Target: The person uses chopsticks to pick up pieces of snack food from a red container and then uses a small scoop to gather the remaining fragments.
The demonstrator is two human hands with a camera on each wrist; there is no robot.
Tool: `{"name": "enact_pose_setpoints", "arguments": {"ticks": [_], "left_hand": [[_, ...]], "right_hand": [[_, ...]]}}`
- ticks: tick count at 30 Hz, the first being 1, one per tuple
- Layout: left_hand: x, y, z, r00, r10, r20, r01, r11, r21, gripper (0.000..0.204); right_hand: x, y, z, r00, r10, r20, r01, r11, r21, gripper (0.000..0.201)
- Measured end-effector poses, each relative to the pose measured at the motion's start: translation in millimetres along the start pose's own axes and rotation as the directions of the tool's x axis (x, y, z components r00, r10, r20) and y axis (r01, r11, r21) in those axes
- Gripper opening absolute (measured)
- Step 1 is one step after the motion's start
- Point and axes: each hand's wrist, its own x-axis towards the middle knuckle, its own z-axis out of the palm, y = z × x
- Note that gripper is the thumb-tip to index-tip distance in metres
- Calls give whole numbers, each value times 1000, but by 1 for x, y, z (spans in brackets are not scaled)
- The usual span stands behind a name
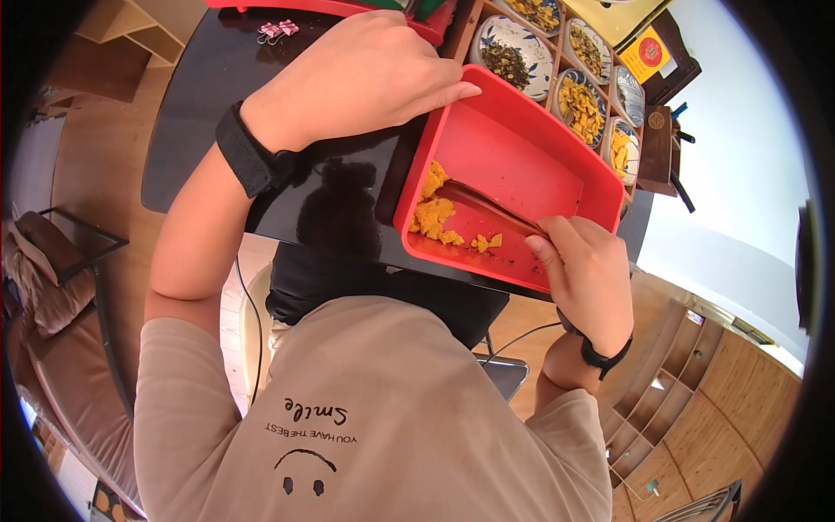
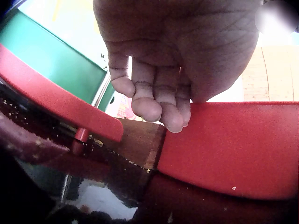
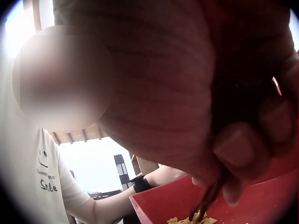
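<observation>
My right hand holds slim brown wooden tongs inside a red tray. Two thin prongs of the tongs reach down to the yellow pieces in the right wrist view. Crumbly yellow-orange pieces are heaped at the tray's left end, with a few smaller bits and dark specks on its floor. My left hand grips the tray's far left corner, thumb on the rim. In the left wrist view, its fingers curl down outside the red wall.
Beyond the tray, a divided wooden box holds patterned bowls of dried yellow and dark-green stuff. Pink clips lie on the black table. A red-rimmed tray with green things stands at the back.
</observation>
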Motion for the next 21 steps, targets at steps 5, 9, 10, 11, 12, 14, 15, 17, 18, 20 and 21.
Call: {"name": "enact_pose_setpoints", "arguments": {"ticks": [5, 9, 10, 11, 12, 14, 15, 17, 18, 20, 21], "left_hand": [[0, 0, 1, 1000, 17, -12, -17, 1000, 24, 29], [1, 1, -1, 1000, 4, 10, -5, 1000, 18, 30], [1, 1, -1, 1000, 2, 14, -3, 1000, 14, 30], [1, 1, -1, 1000, 2, 14, -2, 1000, 14, 30], [1, 1, -1, 1000, 4, 7, -4, 1000, 13, 30], [1, 1, -1, 1000, 7, -2, -7, 1000, 12, 30], [0, 1, -1, 1000, 9, 2, -9, 1000, 11, 30], [1, 1, -1, 1000, 11, 4, -11, 1000, 9, 30], [0, 1, -1, 1000, 9, 5, -9, 1000, 7, 30], [-1, 0, 3, 1000, 12, 0, -12, 1000, 2, 30], [-3, 0, 6, 1000, -18, 0, 18, 1000, -18, 30]], "right_hand": [[4, -3, 3, 997, -59, -42, 61, 998, 28, 17], [6, -4, 2, 996, -83, -45, 82, 996, -28, 17], [6, -4, 1, 995, -92, -43, 90, 994, -55, 17], [5, -4, 1, 995, -92, -43, 90, 994, -56, 17], [5, -3, 1, 993, -99, -56, 96, 994, -59, 17], [3, -1, -1, 992, -105, -70, 101, 993, -64, 17], [1, -2, -3, 994, -76, -77, 72, 996, -54, 16], [-3, 1, -6, 995, -46, -83, 43, 998, -45, 17], [-6, 5, -9, 991, -32, -128, 27, 999, -43, 16], [-15, 21, -13, 985, -13, -173, 5, 999, -48, 16], [-23, 35, -12, 946, 93, -310, -101, 995, -12, 16]]}}
